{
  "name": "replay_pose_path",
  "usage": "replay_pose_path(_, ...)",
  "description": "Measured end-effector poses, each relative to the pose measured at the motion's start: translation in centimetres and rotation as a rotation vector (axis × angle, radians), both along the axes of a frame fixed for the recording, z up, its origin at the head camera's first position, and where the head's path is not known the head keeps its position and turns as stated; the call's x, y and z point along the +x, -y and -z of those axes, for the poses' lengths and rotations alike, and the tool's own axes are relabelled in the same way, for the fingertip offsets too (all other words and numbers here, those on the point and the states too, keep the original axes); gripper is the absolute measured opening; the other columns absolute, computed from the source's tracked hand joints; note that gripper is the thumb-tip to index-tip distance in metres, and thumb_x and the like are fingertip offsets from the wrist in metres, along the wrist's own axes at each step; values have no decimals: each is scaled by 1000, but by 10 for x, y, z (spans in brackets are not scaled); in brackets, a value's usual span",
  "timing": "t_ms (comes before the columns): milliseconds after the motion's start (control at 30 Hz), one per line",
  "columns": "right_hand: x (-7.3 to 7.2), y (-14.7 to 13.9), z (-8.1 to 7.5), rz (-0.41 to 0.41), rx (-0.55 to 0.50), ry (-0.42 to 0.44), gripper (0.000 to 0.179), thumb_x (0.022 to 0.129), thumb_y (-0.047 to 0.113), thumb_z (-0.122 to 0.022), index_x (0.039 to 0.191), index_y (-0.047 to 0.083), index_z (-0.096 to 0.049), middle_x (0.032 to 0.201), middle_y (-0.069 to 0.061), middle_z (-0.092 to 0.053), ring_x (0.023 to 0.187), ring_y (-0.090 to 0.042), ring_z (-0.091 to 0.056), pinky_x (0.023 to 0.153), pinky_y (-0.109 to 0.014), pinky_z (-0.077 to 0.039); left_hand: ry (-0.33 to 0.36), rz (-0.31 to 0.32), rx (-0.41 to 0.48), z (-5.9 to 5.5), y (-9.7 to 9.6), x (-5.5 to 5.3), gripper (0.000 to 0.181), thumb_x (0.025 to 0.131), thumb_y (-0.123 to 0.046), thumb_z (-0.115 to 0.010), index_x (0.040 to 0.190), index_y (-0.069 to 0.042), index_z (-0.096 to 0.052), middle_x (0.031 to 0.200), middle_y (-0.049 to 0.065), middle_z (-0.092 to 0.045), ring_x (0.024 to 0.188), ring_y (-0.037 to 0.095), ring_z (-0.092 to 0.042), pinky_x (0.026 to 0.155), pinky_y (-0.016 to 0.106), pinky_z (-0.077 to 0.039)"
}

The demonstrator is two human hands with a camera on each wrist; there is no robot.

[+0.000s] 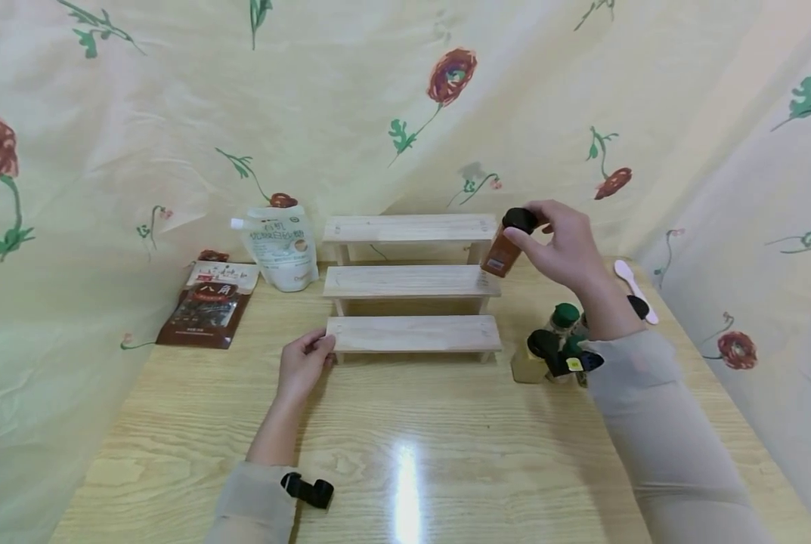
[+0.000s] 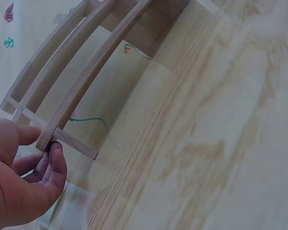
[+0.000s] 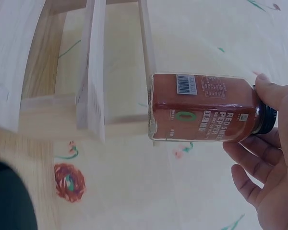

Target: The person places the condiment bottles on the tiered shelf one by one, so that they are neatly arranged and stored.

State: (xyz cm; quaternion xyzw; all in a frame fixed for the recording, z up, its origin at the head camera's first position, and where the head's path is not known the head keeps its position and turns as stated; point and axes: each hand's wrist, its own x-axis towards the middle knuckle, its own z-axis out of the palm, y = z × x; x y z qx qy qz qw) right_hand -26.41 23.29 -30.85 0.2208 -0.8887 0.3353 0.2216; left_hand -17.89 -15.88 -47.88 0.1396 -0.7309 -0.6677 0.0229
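Observation:
A three-step wooden rack (image 1: 412,281) stands on the table. My left hand (image 1: 304,364) pinches the left end of its lowest step; the left wrist view shows thumb and curled fingers (image 2: 57,165) around that corner. At the rack's right side, my right hand (image 1: 564,240) holds a red pepper spice jar (image 3: 201,108) by its black cap (image 1: 519,220). The jar is tilted, its base near the right ends of the upper and middle steps. All three steps are bare.
Several spice jars, one with a green cap (image 1: 565,315), stand right of the rack, partly hidden by my right forearm. A white spoon (image 1: 633,287) lies behind them. At left are a white spouted pouch (image 1: 283,249) and a brown packet (image 1: 208,306). Patterned cloth (image 1: 351,113) hangs behind.

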Motion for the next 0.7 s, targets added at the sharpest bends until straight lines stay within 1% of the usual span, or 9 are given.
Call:
replay_pose_path(133,-4,9,-2,-28,-1,-20,34,94,18,-74,117,-5,-66,102,-20,-66,92,-30,-58,76,-42,-49,-25,-8,8,1,-2,-2,35,99,-8,-66,130,8,-63,99,11,-64,78,8,-62,69,15,-60)
replay_pose_path(233,-7,16,-4,-50,3,-22,36,94,17,-75,120,-5,-66,105,-20,-66,93,-31,-59,75,-42,-50,-41,-15,27,3,-4,-2,35,98,-6,-67,130,8,-63,97,10,-63,78,7,-61,69,14,-59)
replay_pose_path(433,-16,31,-8,-84,9,-17,39,93,15,-76,124,-6,-64,108,-20,-67,96,-31,-61,75,-39,-51,-70,-19,23,3,-4,-2,34,98,-6,-67,129,9,-64,95,11,-65,77,6,-61,67,14,-58)
replay_pose_path(567,-22,43,-12,-109,-3,-6,36,93,15,-76,122,-4,-65,109,-19,-66,95,-30,-59,76,-40,-52,-62,-15,15,2,-3,-2,33,98,-6,-67,129,7,-65,96,12,-65,78,8,-61,68,16,-60)
replay_pose_path(700,-27,56,-14,-125,-27,4,38,94,14,-75,126,-3,-65,112,-19,-66,97,-30,-58,77,-41,-53,-49,-10,7,2,-2,-1,33,99,-7,-66,130,5,-65,98,12,-65,80,10,-61,69,18,-60)
